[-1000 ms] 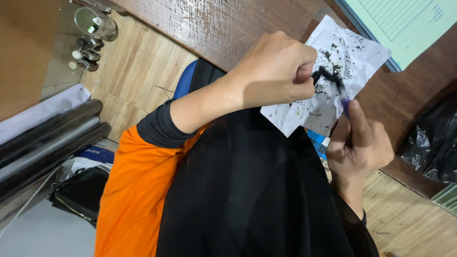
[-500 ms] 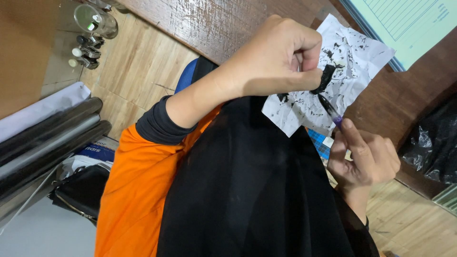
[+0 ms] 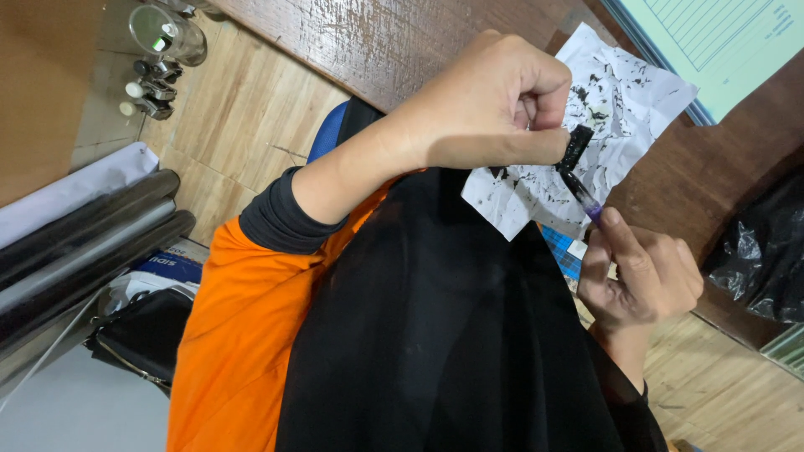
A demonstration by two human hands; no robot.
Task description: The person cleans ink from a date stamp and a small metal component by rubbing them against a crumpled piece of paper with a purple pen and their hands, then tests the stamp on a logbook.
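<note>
My left hand (image 3: 494,109) reaches over from the left, fingers closed, and pinches a small black strip (image 3: 574,144) above a crumpled white paper (image 3: 624,100) flecked with black bits. Lower right, my right hand (image 3: 641,280) grips a thin dark stick with a purple end (image 3: 584,198); its tip touches the bottom of the black strip. The paper lies on a worn brown wooden table (image 3: 377,42). An orange sleeve and black cloth cover my arms and chest below.
A pale green lined sheet (image 3: 729,42) lies at the table's far right. A crinkled black plastic bag (image 3: 762,251) sits at the right edge. On the wooden floor at the left are a glass jar (image 3: 163,29), small bottles, dark rolls (image 3: 84,243) and a black bag (image 3: 138,335).
My left hand has lifted the black strip slightly off the paper. My right hand has dropped lower and opened a little, with the purple-ended stick now meeting the strip from below.
</note>
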